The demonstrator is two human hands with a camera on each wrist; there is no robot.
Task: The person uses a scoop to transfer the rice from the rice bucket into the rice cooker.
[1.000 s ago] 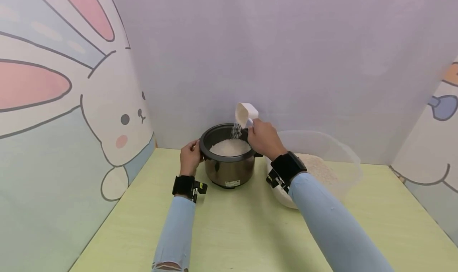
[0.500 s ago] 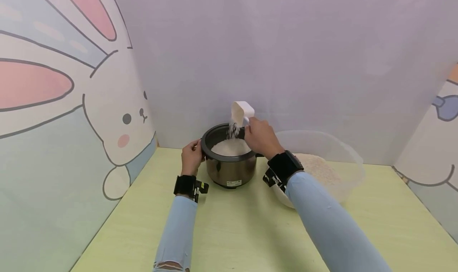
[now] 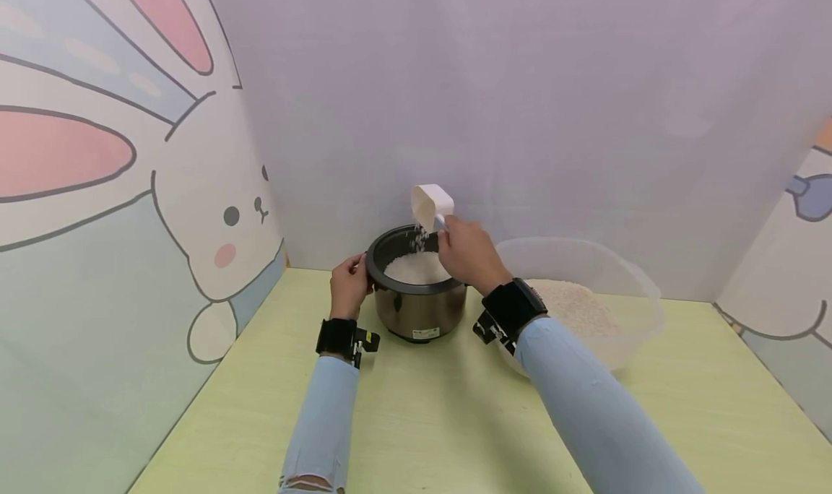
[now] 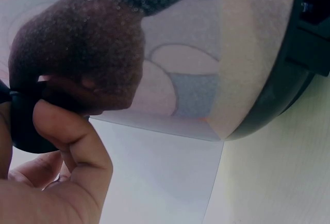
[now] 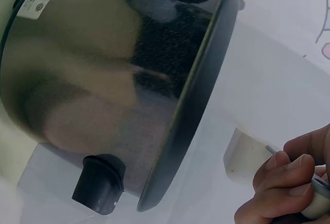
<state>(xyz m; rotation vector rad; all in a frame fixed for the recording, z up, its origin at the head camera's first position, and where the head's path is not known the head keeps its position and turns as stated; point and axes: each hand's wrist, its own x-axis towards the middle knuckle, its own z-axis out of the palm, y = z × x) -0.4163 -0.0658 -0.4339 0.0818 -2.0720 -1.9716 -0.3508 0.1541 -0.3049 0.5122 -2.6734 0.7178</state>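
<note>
A rice cooker (image 3: 419,310) with a dark rim and shiny brown body stands on the table, rice (image 3: 417,268) lying inside it. My left hand (image 3: 349,286) grips its black side handle (image 4: 28,123), thumb and fingers curled round it in the left wrist view. Above the pot, my right hand (image 3: 473,252) holds a white measuring cup (image 3: 432,205) by its handle. The cup is tipped to the left, and grains fall from its mouth into the pot. In the right wrist view the cup (image 5: 245,157) shows beyond the curled fingers.
Right of the cooker sits a large translucent tub (image 3: 640,292) with rice (image 3: 575,310) in it, partly behind my right forearm. A pale wall (image 3: 520,104) rises close behind the cooker. A rabbit-printed panel (image 3: 214,263) borders the table on the left.
My right hand has moved a little left with the measuring cup over the pot. The stream of rice has thinned. My left hand stays on the handle.
</note>
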